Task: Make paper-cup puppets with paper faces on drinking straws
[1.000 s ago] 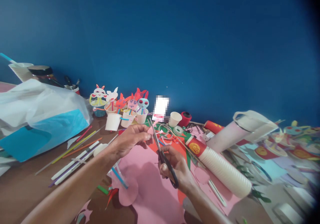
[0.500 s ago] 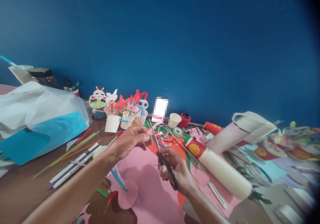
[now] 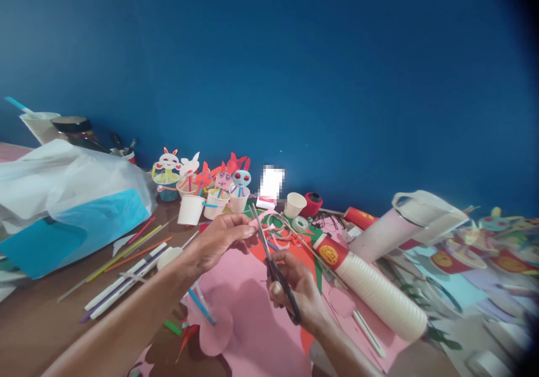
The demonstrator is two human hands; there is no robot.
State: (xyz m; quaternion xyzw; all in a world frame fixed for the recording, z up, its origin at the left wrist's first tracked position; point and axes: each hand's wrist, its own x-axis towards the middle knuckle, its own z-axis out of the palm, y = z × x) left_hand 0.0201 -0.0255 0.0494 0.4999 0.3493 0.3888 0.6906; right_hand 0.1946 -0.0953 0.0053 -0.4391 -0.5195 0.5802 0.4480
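Note:
My right hand (image 3: 297, 287) grips a pair of scissors (image 3: 281, 281) with black handles, its blades pointing up and away from me. Between the thumb and fingers of my left hand (image 3: 229, 234) is a small piece of pink paper (image 3: 255, 224), partly hidden by the fingers and the blades. The blades pass right beside the left fingertips. Under both hands lies a large pink sheet (image 3: 261, 321). On its left a pink paper circle (image 3: 216, 332) has a blue straw piece (image 3: 201, 306) attached.
Paper cups with rabbit faces (image 3: 217, 197) stand along the blue wall. A stack of paper cups (image 3: 379, 293) and a white jug (image 3: 387, 234) lie at right. White pens (image 3: 126, 281) and a plastic bag (image 3: 76, 197) are at left; a bright, blurred-out phone-like rectangle (image 3: 270, 183) stands behind.
The camera view has shifted slightly. The pink paper's tip, earlier showing beyond the blades, is less visible now. Both hands keep nearly the same position and grip.

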